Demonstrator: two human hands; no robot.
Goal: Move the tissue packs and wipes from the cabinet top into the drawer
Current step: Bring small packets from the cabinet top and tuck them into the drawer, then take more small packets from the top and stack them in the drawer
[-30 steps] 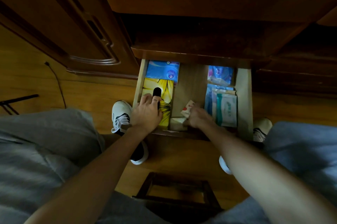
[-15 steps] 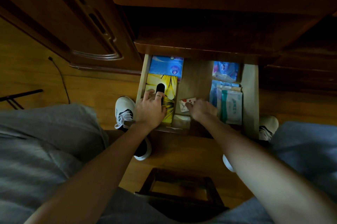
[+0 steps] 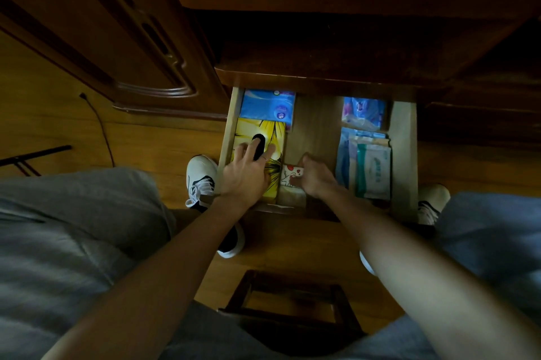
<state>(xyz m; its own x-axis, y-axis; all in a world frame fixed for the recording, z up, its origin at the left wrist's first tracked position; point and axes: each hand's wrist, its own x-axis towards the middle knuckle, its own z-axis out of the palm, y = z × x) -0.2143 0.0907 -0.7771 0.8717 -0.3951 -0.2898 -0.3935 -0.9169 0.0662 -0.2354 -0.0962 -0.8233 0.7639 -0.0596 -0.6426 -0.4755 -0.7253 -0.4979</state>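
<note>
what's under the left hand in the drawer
The left hand rests flat on a yellow tissue box, fingers around its dark oval slot. The box's near end is covered by the hand, so what's printed there can't be seen.

Print on wipes pack (image 3: 375,170) and blue tissue pack (image 3: 268,106) too blurred to read.

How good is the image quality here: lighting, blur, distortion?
Head view: dim and underexposed, the cabinet nearly black; only the open drawer catches light, so the yellow tissue box reads clearly. Grey trousers at the edges look smeared. Wide-angle lens bows the cabinet edges. No glare visible.
</note>
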